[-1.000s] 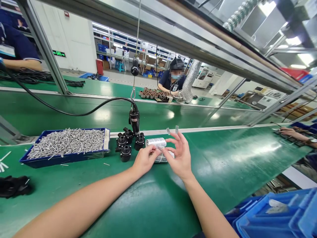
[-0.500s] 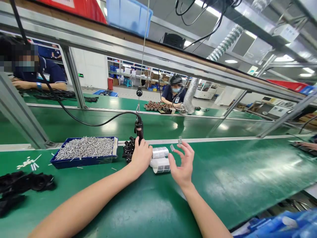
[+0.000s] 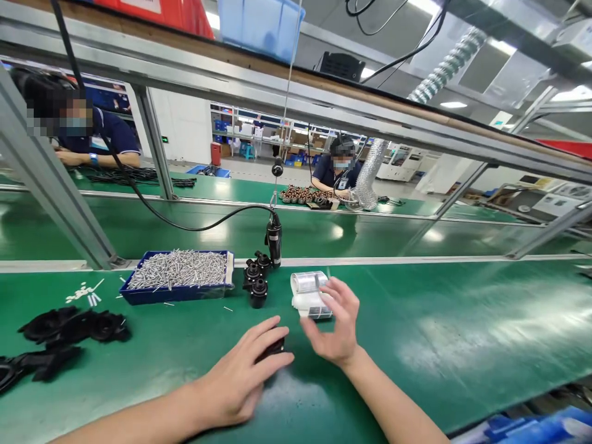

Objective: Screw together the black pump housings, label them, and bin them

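Note:
My left hand [image 3: 245, 370] is curled over a black plastic part [image 3: 272, 349] low above the green bench, and its fingers hide most of it. My right hand [image 3: 335, 320] is to the right with fingers apart and curved. Small translucent labels [image 3: 328, 272] cling to its fingertips. Just behind that hand lie two white rolls of labels [image 3: 308, 282], side by side. Several black round pump-like parts [image 3: 257, 287] stand together left of the rolls. A black electric screwdriver [image 3: 274, 240] hangs upright on a cord behind them.
A blue tray [image 3: 176, 295] full of metal screws or pins stands at the left. Black plastic pieces [image 3: 76, 327] and small white bits [image 3: 81, 292] lie farther left. A metal frame post [image 3: 60, 179] rises at the left. Two people work across the bench.
My left hand has come from the black parts near the screwdriver toward me, now with a black part under its fingers. My right hand has lowered slightly beside the rolls. The view has shifted.

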Demonstrator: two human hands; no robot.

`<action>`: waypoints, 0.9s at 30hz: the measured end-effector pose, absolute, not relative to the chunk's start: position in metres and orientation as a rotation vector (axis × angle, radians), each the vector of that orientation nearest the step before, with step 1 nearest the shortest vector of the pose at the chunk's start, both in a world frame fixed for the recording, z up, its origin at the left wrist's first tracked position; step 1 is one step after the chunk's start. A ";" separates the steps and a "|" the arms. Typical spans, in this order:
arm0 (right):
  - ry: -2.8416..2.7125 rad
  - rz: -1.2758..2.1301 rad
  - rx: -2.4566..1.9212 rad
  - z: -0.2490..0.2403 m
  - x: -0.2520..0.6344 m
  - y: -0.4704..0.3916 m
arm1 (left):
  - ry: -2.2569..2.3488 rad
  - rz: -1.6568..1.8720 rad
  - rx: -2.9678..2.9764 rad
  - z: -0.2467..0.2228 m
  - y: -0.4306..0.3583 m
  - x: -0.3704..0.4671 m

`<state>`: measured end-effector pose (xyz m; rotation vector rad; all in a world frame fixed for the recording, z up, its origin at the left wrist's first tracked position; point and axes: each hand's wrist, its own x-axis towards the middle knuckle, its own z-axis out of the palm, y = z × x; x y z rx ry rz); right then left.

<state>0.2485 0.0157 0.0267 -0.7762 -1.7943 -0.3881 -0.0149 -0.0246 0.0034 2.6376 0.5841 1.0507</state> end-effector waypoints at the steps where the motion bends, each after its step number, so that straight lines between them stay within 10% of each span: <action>1: -1.891 -0.374 -0.725 0.022 0.246 0.017 | 0.625 1.060 2.565 0.000 -0.025 -0.015; 17: -1.915 -0.312 -0.864 0.027 0.196 0.025 | 0.719 0.881 1.503 -0.017 -0.007 -0.017; 27: -1.352 0.888 -0.783 0.038 0.186 0.000 | 0.846 1.127 1.236 -0.004 -0.007 -0.003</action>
